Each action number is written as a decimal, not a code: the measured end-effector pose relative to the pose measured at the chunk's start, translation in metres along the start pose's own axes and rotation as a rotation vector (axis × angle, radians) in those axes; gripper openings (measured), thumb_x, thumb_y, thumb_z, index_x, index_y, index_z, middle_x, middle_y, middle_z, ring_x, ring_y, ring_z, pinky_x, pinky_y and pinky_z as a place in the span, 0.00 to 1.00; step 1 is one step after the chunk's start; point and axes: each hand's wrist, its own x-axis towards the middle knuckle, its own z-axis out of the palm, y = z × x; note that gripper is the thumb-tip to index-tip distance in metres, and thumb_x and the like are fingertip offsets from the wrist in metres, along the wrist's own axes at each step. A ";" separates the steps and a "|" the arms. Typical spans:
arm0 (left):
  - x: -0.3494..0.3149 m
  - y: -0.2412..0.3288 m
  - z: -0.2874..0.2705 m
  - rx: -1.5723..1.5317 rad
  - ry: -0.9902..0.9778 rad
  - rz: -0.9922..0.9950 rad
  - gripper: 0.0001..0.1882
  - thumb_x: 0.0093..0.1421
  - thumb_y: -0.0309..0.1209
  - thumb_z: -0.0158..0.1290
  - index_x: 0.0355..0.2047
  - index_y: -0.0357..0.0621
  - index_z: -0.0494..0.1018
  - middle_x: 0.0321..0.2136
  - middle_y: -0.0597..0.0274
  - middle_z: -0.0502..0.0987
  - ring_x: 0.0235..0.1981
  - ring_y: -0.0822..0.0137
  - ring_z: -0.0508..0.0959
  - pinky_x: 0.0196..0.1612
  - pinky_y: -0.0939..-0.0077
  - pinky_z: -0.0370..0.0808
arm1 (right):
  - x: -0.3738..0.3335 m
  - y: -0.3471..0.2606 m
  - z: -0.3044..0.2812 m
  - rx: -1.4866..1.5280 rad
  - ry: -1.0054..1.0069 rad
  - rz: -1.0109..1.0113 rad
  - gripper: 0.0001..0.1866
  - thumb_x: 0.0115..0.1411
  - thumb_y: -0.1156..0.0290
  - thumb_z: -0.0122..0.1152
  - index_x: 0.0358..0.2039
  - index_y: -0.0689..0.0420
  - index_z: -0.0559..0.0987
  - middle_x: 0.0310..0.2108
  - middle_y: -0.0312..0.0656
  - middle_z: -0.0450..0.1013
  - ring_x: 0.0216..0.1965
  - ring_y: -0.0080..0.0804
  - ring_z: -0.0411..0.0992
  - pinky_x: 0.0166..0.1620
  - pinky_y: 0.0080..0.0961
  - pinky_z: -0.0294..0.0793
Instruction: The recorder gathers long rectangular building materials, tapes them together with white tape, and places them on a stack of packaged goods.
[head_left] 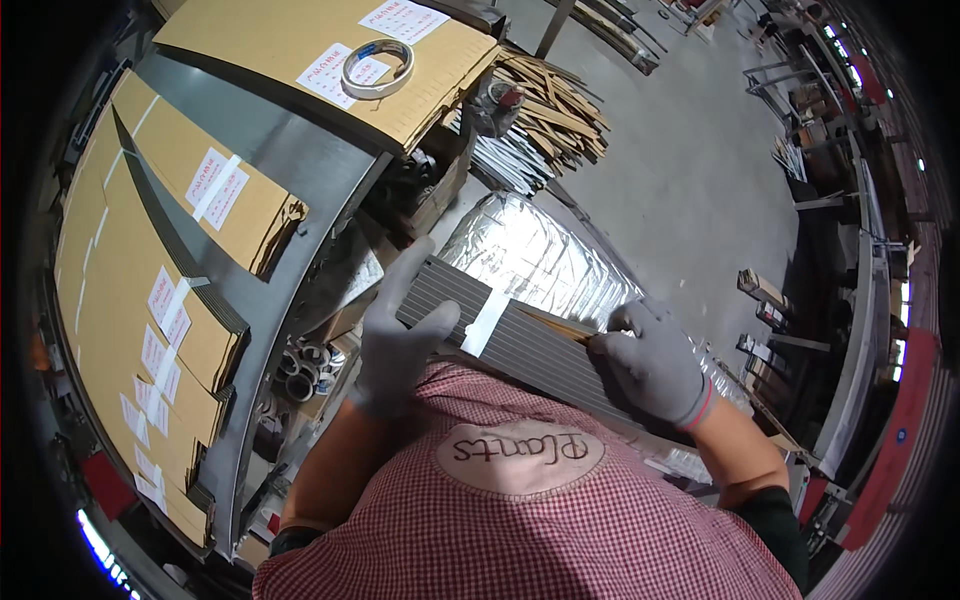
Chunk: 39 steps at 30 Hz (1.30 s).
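Observation:
In front of my apron lies a flat bundle of dark grey ribbed strips (545,345), slanting down to the right. White tape (486,322) is wrapped around it left of its middle. My gloved left hand (395,345) holds the bundle's left end, its thumb and forefinger spread around the end; the other fingers are mostly hidden. At the right part, my gloved right hand (655,362) is closed on the bundle's far edge, with curled fingers. Beyond the bundle is a long package in shiny silver wrap (530,245).
On the left, a grey metal table (330,165) bears flat brown cardboard packs (150,330) with white labels. A tape roll (377,70) rests on a larger cardboard pack (260,35). Wood-coloured strips (560,105) and white strips (510,160) are piled beyond the silver package. Racks (830,200) stand right.

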 end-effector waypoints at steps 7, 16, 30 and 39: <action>0.001 -0.004 -0.002 0.122 -0.029 0.173 0.33 0.49 0.26 0.57 0.57 0.26 0.63 0.57 0.46 0.66 0.55 0.60 0.70 0.58 0.74 0.66 | -0.007 -0.009 0.012 0.324 0.002 0.472 0.10 0.49 0.68 0.67 0.25 0.59 0.75 0.22 0.44 0.66 0.26 0.42 0.67 0.32 0.35 0.66; -0.002 0.014 -0.007 -0.201 -0.179 -0.065 0.34 0.54 0.22 0.55 0.61 0.29 0.59 0.57 0.51 0.66 0.56 0.65 0.69 0.59 0.75 0.65 | -0.007 -0.014 0.035 0.050 0.206 0.273 0.05 0.49 0.76 0.64 0.28 0.57 0.76 0.21 0.43 0.64 0.24 0.41 0.65 0.30 0.34 0.64; -0.002 0.015 -0.005 -0.236 -0.153 -0.028 0.37 0.51 0.20 0.54 0.62 0.31 0.56 0.51 0.52 0.71 0.50 0.67 0.72 0.55 0.76 0.67 | 0.011 -0.033 0.031 -0.219 0.123 0.103 0.26 0.48 0.71 0.68 0.48 0.63 0.71 0.37 0.52 0.70 0.34 0.50 0.70 0.38 0.39 0.69; 0.042 0.007 -0.073 -0.264 -0.413 0.211 0.40 0.54 0.27 0.57 0.65 0.35 0.52 0.62 0.44 0.60 0.65 0.56 0.58 0.67 0.67 0.53 | -0.022 -0.022 -0.050 0.687 -0.014 0.635 0.55 0.41 0.58 0.78 0.63 0.71 0.57 0.57 0.52 0.67 0.59 0.41 0.64 0.61 0.35 0.61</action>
